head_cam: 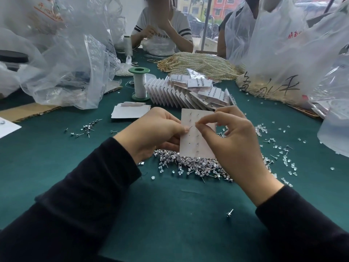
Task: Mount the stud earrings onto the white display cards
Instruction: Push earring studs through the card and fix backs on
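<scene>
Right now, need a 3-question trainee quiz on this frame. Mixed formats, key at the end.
1. True or false: nobody is holding the white display card.
2. The pile of stud earrings lies: A) beneath the held card; B) inside a plastic bag; C) on top of a thread spool.
3. Fill in: the card's left edge is gripped by the ___ hand.
Key: 1 false; 2 A; 3 left, the left hand.

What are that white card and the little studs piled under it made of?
The white card looks like matte, stiff cardboard: flat, unbent, punched with holes. The studs look like bright metal: thin, silvery, glinting. Which metal cannot be told.
</scene>
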Action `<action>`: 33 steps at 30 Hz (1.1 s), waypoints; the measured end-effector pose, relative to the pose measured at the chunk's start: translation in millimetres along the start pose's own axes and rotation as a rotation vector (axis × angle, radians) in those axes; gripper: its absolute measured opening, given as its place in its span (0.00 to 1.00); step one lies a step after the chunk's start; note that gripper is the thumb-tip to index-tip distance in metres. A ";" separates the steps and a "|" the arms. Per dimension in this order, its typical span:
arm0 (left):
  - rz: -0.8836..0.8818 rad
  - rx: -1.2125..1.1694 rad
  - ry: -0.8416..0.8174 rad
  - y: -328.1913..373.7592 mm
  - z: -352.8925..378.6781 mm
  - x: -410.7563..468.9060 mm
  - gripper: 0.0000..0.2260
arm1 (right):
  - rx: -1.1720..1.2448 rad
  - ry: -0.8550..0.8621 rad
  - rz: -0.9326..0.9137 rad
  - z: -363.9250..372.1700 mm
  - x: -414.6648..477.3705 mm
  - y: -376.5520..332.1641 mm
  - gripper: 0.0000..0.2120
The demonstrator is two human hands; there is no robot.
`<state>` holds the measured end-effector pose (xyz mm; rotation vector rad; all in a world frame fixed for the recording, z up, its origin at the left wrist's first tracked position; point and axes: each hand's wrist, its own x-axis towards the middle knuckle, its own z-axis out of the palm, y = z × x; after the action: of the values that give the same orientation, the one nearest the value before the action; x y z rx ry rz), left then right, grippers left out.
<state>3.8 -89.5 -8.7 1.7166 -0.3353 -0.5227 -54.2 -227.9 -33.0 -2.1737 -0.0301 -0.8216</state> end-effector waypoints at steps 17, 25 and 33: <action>0.018 -0.020 -0.024 0.2 2.3 -2.1 0.09 | 0.129 -0.055 0.123 2.0 0.3 -1.2 0.04; 0.039 0.015 0.014 -3.9 4.1 1.0 0.12 | 0.022 -0.029 0.057 8.7 -6.4 -1.2 0.04; 0.139 0.066 0.083 -8.0 9.1 2.5 0.15 | -0.211 0.062 -0.045 15.6 -11.4 -2.4 0.03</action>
<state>0.8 -96.7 -18.3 1.7581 -0.4130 -0.3411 -55.4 -212.8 -45.2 -2.3508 0.0405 -0.9540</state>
